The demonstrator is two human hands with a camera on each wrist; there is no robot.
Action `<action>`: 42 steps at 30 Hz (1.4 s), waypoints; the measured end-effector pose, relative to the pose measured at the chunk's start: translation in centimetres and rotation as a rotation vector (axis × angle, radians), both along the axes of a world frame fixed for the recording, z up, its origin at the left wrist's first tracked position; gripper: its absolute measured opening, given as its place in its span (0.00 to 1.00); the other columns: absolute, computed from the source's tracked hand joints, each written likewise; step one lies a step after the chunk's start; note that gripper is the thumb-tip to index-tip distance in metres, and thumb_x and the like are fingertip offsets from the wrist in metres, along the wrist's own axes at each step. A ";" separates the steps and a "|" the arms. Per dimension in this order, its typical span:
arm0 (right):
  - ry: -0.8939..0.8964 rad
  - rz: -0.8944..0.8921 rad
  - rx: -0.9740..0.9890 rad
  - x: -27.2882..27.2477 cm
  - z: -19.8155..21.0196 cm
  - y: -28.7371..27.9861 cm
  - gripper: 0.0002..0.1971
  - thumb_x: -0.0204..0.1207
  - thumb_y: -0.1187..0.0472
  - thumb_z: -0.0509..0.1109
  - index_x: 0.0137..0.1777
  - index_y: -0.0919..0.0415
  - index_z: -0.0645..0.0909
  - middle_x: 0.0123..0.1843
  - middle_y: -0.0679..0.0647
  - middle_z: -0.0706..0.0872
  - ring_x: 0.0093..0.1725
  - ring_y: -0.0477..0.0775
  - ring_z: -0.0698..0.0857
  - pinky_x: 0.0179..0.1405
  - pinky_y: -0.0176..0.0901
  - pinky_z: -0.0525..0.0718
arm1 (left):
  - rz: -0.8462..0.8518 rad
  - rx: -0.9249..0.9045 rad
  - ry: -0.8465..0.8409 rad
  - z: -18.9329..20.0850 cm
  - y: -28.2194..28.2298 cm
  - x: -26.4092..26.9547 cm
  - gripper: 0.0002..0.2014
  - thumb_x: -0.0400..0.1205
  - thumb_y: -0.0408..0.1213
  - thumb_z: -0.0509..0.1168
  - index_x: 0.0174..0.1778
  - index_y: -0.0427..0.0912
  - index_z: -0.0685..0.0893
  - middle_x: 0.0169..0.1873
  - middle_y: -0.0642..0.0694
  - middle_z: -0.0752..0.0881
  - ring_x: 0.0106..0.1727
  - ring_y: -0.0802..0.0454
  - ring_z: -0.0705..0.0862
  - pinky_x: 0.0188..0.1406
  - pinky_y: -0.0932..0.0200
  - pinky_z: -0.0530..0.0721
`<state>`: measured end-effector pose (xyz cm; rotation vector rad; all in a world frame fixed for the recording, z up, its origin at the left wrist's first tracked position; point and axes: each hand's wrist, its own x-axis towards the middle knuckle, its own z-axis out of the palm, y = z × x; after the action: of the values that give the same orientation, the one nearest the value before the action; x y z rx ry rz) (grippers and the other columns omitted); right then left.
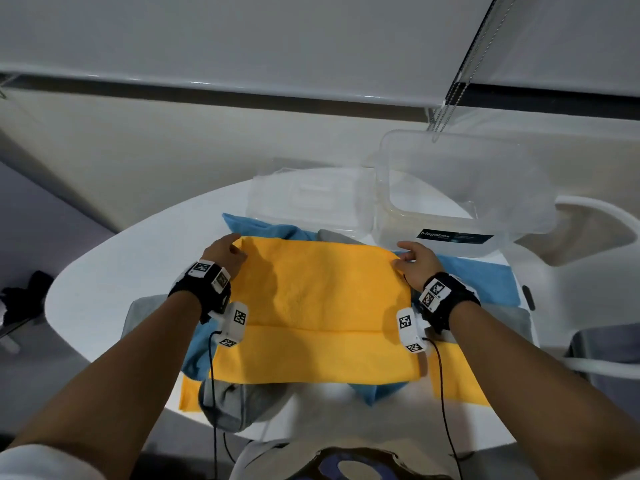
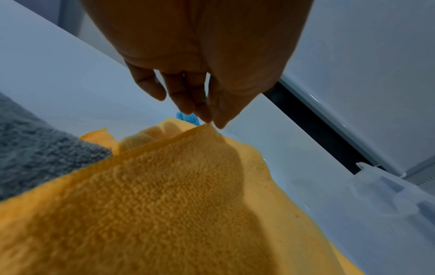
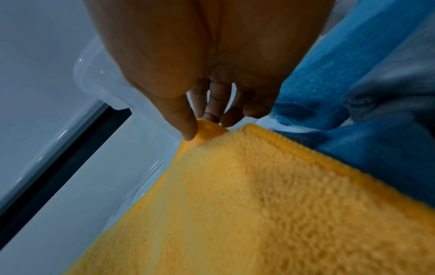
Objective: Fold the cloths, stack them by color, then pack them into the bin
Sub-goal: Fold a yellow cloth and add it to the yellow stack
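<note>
A yellow cloth (image 1: 322,306) lies spread on top of the pile at the middle of the white table (image 1: 104,271). My left hand (image 1: 225,252) pinches its far left corner (image 2: 207,126). My right hand (image 1: 414,259) pinches its far right corner (image 3: 207,130). Under it lie blue cloths (image 1: 485,275), grey cloths (image 1: 239,403) and another yellow cloth (image 1: 460,375). The clear plastic bin (image 1: 460,202) stands open at the back right, with nothing in it.
The bin's clear lid (image 1: 311,199) lies flat to the left of the bin. A white chair (image 1: 595,237) stands to the right of the table. Blind cords (image 1: 464,71) hang above the bin. Bare table shows at the left.
</note>
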<state>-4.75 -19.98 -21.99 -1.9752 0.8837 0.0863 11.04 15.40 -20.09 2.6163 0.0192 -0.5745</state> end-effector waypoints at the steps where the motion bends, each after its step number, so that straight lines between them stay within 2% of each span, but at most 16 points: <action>1: 0.000 0.015 -0.009 -0.1 0.0 -0.1 0.15 0.77 0.65 0.72 0.63 0.56 0.84 0.44 0.49 0.84 0.49 0.53 0.83 0.60 0.49 0.83 | -0.020 0.012 0.012 0.0 0.1 0.1 0.23 0.83 0.40 0.64 0.76 0.49 0.73 0.66 0.40 0.81 0.65 0.38 0.80 0.66 0.45 0.79; 5: -0.059 0.054 -0.001 -1.3 0.5 -0.2 0.08 0.76 0.65 0.73 0.44 0.49 0.86 0.44 0.46 0.87 0.50 0.56 0.86 0.55 0.51 0.86 | 0.023 -0.029 0.006 0.1 0.3 0.3 0.20 0.82 0.42 0.65 0.71 0.51 0.77 0.66 0.40 0.80 0.62 0.38 0.81 0.60 0.45 0.82; 11: -0.109 0.054 0.008 -3.5 1.7 -0.4 0.09 0.79 0.63 0.71 0.41 0.47 0.85 0.45 0.46 0.87 0.47 0.51 0.85 0.46 0.41 0.80 | 0.031 -0.205 -0.066 0.7 -0.8 -0.4 0.16 0.82 0.36 0.65 0.65 0.54 0.78 0.53 0.48 0.85 0.53 0.47 0.83 0.52 0.53 0.79; 13: -0.116 0.078 -0.007 -4.0 1.7 -0.3 0.11 0.78 0.64 0.71 0.41 0.46 0.85 0.49 0.50 0.86 0.44 0.50 0.85 0.40 0.38 0.79 | -0.033 -0.198 -0.140 1.5 -0.7 -1.1 0.12 0.81 0.33 0.63 0.54 0.54 0.84 0.48 0.49 0.85 0.49 0.48 0.82 0.49 0.56 0.78; 16: -0.132 0.104 -0.068 -4.9 1.3 -0.5 0.11 0.77 0.65 0.72 0.40 0.46 0.85 0.55 0.54 0.83 0.49 0.53 0.84 0.47 0.41 0.80 | -0.083 -0.219 -0.281 2.8 0.7 -2.3 0.11 0.78 0.28 0.64 0.38 0.50 0.86 0.47 0.48 0.83 0.46 0.50 0.81 0.50 0.56 0.77; 19: -0.142 0.116 -0.060 -6.3 1.1 -0.6 0.12 0.76 0.66 0.73 0.40 0.45 0.86 0.56 0.54 0.83 0.52 0.51 0.84 0.53 0.45 0.82 | -0.086 -0.272 -0.364 3.3 3.3 -3.6 0.10 0.77 0.25 0.67 0.37 0.46 0.84 0.49 0.45 0.83 0.45 0.48 0.81 0.50 0.56 0.76; 21: -0.153 0.116 0.000 -7.3 1.0 -0.5 0.13 0.76 0.66 0.74 0.39 0.45 0.87 0.54 0.54 0.84 0.50 0.52 0.85 0.49 0.45 0.83 | -0.121 -0.317 -0.391 3.3 5.0 -4.7 0.13 0.77 0.23 0.67 0.36 0.48 0.83 0.47 0.44 0.82 0.45 0.46 0.81 0.49 0.58 0.75; 23: -0.165 0.100 0.059 -8.1 1.1 -0.3 0.12 0.76 0.67 0.74 0.40 0.46 0.88 0.48 0.55 0.84 0.41 0.52 0.84 0.39 0.43 0.81 | -0.150 -0.348 -0.394 3.1 6.3 -5.9 0.17 0.77 0.23 0.68 0.34 0.53 0.81 0.47 0.45 0.82 0.43 0.47 0.80 0.46 0.66 0.75; 25: -0.186 0.068 0.111 -8.8 1.5 0.0 0.11 0.76 0.69 0.74 0.42 0.51 0.89 0.44 0.59 0.84 0.36 0.51 0.83 0.33 0.44 0.80 | -0.151 -0.375 -0.384 2.8 6.9 -7.0 0.20 0.77 0.22 0.69 0.32 0.56 0.80 0.47 0.46 0.82 0.42 0.50 0.81 0.44 0.71 0.75; 28: -0.222 0.027 0.230 -9.6 2.8 0.5 0.08 0.78 0.74 0.70 0.45 0.61 0.86 0.37 0.63 0.84 0.29 0.49 0.84 0.25 0.40 0.80 | -0.136 -0.463 -0.391 2.6 7.3 -8.4 0.20 0.76 0.20 0.68 0.32 0.55 0.81 0.46 0.48 0.83 0.43 0.51 0.83 0.45 0.68 0.80; 30: -0.180 0.048 0.247 -10.1 2.9 0.8 0.08 0.79 0.75 0.68 0.46 0.64 0.85 0.32 0.62 0.84 0.25 0.49 0.83 0.21 0.37 0.79 | -0.117 -0.507 -0.355 2.6 7.6 -9.2 0.20 0.76 0.20 0.68 0.34 0.54 0.83 0.46 0.51 0.86 0.44 0.57 0.84 0.46 0.75 0.79; 32: -0.100 0.062 0.238 -10.7 2.2 0.8 0.10 0.80 0.73 0.67 0.46 0.61 0.86 0.31 0.61 0.86 0.28 0.51 0.84 0.23 0.37 0.79 | -0.123 -0.450 -0.257 2.3 7.7 -10.0 0.16 0.76 0.23 0.69 0.35 0.52 0.85 0.43 0.53 0.88 0.43 0.63 0.84 0.45 0.76 0.78; 35: -0.019 0.100 0.185 -11.6 0.6 1.1 0.08 0.81 0.64 0.68 0.44 0.56 0.88 0.35 0.60 0.89 0.35 0.53 0.86 0.34 0.44 0.83 | -0.130 -0.307 -0.137 1.0 8.3 -10.8 0.12 0.74 0.27 0.69 0.36 0.51 0.88 0.43 0.52 0.89 0.47 0.56 0.85 0.47 0.65 0.77; 37: -0.008 0.154 0.107 -12.0 -0.1 1.4 0.07 0.81 0.60 0.69 0.44 0.52 0.88 0.41 0.58 0.90 0.42 0.55 0.88 0.42 0.45 0.84 | -0.086 -0.298 -0.090 0.3 8.7 -11.2 0.11 0.74 0.29 0.68 0.38 0.52 0.89 0.47 0.52 0.89 0.49 0.54 0.85 0.48 0.60 0.78; 40: 0.026 0.204 0.058 -12.6 -0.9 1.9 0.10 0.81 0.62 0.69 0.47 0.44 0.87 0.53 0.51 0.89 0.54 0.52 0.87 0.56 0.48 0.84 | -0.081 -0.270 -0.080 -0.1 8.6 -11.6 0.06 0.78 0.36 0.71 0.44 0.53 0.90 0.49 0.53 0.89 0.47 0.56 0.85 0.45 0.62 0.79; 42: 0.046 0.232 0.039 -12.9 -1.1 2.1 0.11 0.81 0.62 0.70 0.51 0.42 0.86 0.59 0.50 0.87 0.59 0.51 0.84 0.65 0.49 0.81 | -0.136 -0.224 -0.099 -0.4 8.5 -11.9 0.05 0.79 0.39 0.71 0.47 0.52 0.90 0.51 0.53 0.88 0.49 0.56 0.84 0.50 0.61 0.80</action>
<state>-17.68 -17.86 -23.13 -2.0389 0.6739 0.2817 -0.89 23.89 -20.51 2.4361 -0.2424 -0.4630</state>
